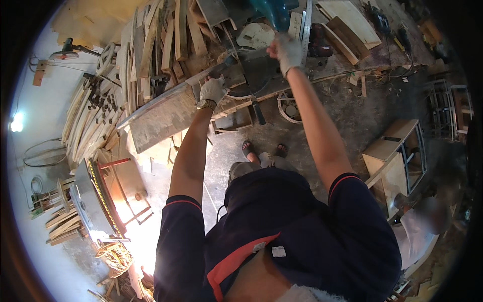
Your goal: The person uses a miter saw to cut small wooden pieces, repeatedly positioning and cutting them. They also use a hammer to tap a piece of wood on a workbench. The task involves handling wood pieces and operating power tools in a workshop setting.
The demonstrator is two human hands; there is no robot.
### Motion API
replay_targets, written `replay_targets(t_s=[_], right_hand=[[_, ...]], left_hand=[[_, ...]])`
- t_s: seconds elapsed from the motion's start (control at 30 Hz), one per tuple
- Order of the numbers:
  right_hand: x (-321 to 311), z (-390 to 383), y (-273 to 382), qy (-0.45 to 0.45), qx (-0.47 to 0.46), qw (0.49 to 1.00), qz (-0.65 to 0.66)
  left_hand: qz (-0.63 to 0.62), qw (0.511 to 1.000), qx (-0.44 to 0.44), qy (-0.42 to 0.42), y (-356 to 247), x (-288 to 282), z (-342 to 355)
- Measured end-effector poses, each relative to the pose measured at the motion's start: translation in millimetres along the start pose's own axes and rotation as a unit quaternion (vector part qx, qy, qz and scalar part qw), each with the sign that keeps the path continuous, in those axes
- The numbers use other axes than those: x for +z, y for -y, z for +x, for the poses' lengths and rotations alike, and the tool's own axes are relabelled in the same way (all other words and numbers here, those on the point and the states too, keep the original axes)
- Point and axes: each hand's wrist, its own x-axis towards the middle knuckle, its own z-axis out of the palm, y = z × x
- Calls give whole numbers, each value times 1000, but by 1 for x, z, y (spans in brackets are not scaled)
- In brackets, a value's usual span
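Note:
My right hand (288, 53), in a pale work glove, reaches to the far side of the bench and is closed around the handle end of a teal miter saw (274, 15). My left hand (214, 89), gloved too and with a watch at the wrist, is at the saw's left, its fingers curled over a piece of wood (234, 76) lying at the saw base. That wood is partly hidden by the glove. From the base's front a black handle (258, 111) sticks out toward me.
Long wood strips (173, 38) are heaped behind the bench on the left. A sloping board (161, 121) extends left of the saw. Boards (347, 38) and power tools (377, 20) lie at the right. A wooden cabinet frame (392, 161) stands right, with another person (420, 226) nearby.

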Motion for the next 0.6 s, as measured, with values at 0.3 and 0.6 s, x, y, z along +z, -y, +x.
replay_targets(t_s=[0.3,0.6], right_hand=[[29,6,-140,186,8,893,-410],[43,8,-131,178,94,897,-393]], left_hand=[[-15,1000,10,-26,0,-3,-3],[-5,1000,8,-14,6,5,0]])
